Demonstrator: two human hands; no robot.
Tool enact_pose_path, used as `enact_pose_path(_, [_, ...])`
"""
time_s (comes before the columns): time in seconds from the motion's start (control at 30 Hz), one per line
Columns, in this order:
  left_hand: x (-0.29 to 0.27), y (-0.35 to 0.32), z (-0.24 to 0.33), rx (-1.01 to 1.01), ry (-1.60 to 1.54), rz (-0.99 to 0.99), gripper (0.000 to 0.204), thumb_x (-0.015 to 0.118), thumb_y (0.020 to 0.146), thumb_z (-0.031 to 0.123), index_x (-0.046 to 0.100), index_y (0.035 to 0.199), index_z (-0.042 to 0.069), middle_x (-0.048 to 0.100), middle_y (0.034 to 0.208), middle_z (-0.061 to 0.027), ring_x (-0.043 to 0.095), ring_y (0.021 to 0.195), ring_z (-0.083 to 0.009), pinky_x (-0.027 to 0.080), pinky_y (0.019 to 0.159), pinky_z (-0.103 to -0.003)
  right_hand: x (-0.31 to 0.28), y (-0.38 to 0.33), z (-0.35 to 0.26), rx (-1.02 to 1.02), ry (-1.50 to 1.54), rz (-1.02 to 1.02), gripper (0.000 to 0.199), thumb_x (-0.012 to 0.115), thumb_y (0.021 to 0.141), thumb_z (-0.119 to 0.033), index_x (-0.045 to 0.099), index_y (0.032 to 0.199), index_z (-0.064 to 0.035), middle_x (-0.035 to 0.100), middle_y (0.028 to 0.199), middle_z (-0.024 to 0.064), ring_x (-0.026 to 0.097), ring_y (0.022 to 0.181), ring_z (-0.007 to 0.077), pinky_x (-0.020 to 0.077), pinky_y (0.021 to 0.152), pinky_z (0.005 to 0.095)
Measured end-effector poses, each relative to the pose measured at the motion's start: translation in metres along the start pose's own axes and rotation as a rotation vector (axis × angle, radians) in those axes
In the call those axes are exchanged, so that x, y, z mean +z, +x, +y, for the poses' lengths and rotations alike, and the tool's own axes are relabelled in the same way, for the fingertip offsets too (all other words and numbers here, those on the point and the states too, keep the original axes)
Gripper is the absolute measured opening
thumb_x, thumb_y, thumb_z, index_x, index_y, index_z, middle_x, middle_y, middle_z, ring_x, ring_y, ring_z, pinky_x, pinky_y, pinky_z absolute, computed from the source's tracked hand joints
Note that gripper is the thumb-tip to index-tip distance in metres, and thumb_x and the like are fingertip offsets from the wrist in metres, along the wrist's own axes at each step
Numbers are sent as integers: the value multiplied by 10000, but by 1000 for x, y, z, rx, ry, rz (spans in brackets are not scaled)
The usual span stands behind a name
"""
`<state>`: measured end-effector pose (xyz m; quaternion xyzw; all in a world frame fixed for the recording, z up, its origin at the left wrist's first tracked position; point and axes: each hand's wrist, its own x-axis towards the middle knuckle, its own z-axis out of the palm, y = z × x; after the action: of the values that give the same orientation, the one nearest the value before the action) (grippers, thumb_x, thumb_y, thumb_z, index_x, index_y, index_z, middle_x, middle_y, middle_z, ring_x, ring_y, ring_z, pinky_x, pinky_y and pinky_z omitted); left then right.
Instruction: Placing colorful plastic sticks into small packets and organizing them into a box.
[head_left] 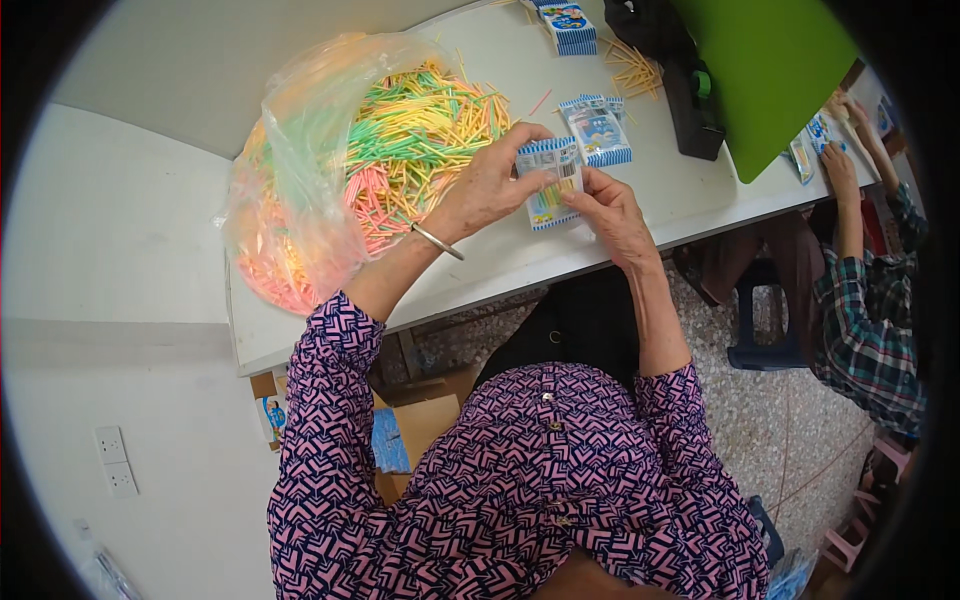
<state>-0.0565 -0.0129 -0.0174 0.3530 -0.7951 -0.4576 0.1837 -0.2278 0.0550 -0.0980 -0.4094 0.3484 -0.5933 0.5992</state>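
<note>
Between both hands, above the table's front edge, I hold a small blue-and-white printed packet (pixel 549 207) with a clear window showing coloured sticks. My left hand (pixel 492 185), below which a metal bangle circles the wrist, grips the packet's left side with the thumb across its front. On the other side my right hand (pixel 615 215) pinches the right edge near the bottom. Just beyond lie more blue-and-white packets (pixel 600 133) in a small pile. To the left, a large clear plastic bag (pixel 300 130) spills thin pink, green and yellow sticks (pixel 425 130) over the table.
A stack of packets (pixel 570 30) stands at the back, beside loose yellow sticks (pixel 632 70). A black tape dispenser (pixel 695 110) sits by a green divider (pixel 775 70). At far right, another person's hands (pixel 840 170) handle packets. Below the table is a cardboard box (pixel 425 420).
</note>
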Motion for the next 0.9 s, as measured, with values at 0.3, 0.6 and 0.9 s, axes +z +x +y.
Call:
enact_pose_path(0.3, [23, 15, -33, 239, -33, 149, 414, 681, 757, 180, 504, 1089, 8, 593, 954, -128, 584, 844, -201, 465, 757, -311, -13, -3, -2, 160, -194, -56, 228, 663, 840, -161, 672, 979, 18, 662, 857, 17, 564, 772, 43, 445, 719, 195])
enact_pose_path(0.6, [32, 10, -47, 80, 63, 148, 441, 686, 799, 158, 485, 1163, 13, 562, 1056, -93, 543, 963, -170, 443, 858, -312, -27, 8, -27, -8, -673, 209, 377, 698, 796, -227, 624, 1051, 41, 644, 916, 66, 569, 800, 116, 448, 710, 251])
enact_pose_path(0.9, [-43, -2, -54, 206, 1108, 313, 463, 713, 716, 238, 542, 1103, 51, 494, 1178, -142, 423, 1135, -322, 342, 896, -433, -55, 79, -4, -298, -1339, 563, 430, 667, 763, -345, 651, 1018, 1, 589, 1036, 170, 529, 962, 322, 425, 829, 411])
